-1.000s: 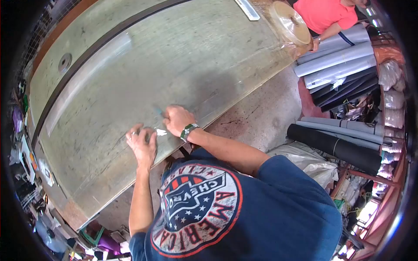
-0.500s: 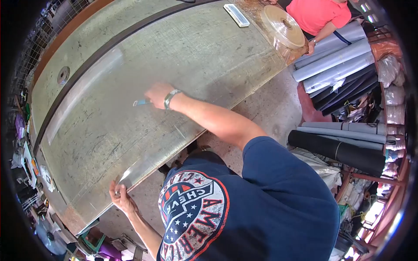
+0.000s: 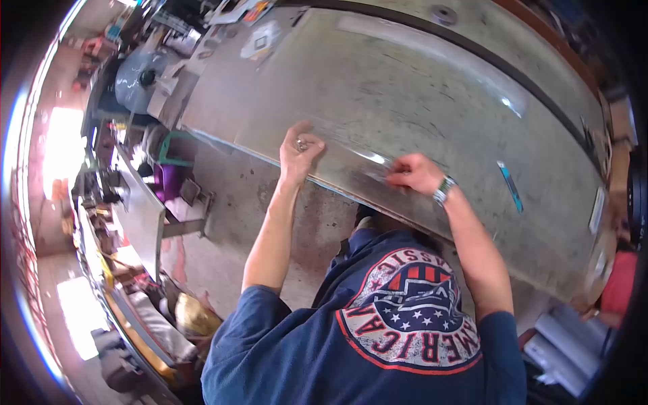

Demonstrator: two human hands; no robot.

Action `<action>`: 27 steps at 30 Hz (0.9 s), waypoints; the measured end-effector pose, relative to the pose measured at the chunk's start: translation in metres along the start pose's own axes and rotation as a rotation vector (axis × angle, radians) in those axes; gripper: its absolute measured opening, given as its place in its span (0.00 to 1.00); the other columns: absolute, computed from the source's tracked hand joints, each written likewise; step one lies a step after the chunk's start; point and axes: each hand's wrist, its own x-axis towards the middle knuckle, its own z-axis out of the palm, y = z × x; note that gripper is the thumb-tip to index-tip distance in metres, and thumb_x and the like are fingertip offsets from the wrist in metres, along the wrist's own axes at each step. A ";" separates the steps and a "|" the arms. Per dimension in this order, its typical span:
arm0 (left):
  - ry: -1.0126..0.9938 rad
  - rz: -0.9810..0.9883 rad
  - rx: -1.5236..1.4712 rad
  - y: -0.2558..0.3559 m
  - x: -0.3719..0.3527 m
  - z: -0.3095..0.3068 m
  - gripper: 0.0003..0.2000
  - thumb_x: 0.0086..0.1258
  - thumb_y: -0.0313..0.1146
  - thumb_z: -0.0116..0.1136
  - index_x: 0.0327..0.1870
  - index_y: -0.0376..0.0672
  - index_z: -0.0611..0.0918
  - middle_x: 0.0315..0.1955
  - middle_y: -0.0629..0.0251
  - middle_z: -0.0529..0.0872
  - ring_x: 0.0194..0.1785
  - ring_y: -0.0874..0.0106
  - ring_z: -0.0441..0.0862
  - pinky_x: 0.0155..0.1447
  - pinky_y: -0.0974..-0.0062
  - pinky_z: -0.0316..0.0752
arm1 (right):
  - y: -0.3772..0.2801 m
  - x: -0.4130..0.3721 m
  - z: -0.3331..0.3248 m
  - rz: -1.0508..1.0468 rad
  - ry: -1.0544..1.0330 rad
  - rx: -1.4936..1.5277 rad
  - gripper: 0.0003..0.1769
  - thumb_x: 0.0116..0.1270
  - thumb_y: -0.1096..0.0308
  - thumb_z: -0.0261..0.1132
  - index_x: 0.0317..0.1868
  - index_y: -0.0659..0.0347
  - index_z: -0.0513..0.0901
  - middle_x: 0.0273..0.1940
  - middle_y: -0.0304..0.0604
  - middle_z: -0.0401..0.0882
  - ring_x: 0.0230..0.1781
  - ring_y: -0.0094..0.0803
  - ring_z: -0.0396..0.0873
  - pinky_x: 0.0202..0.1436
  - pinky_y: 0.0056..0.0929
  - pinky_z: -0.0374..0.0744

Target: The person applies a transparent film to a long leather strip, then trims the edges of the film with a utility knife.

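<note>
- From the head view, a clear plastic strip [image 3: 375,158] lies along the worktable's [image 3: 405,94] near edge, between the two hands.
- The left hand [image 3: 301,154] is half curled at the strip's left end, thumb and forefinger drawn near each other — I can't tell whether they pinch the film.
- The right hand [image 3: 416,174] is at the strip's other end, fingers bent inward and blurred — whether they grip it, I can't tell.
- A blue utility knife [image 3: 511,187] lies on the tabletop, right of the right hand.
- Across the table lie a longer transparent strip [image 3: 432,52] and a tape roll [image 3: 443,15].
</note>
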 end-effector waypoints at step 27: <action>0.619 0.157 0.741 -0.061 0.076 -0.198 0.24 0.61 0.35 0.74 0.60 0.44 0.85 0.45 0.65 0.87 0.56 0.64 0.78 0.63 0.66 0.74 | 0.018 0.017 0.054 0.258 0.267 -0.092 0.06 0.72 0.71 0.71 0.40 0.67 0.86 0.30 0.34 0.86 0.29 0.19 0.81 0.33 0.22 0.78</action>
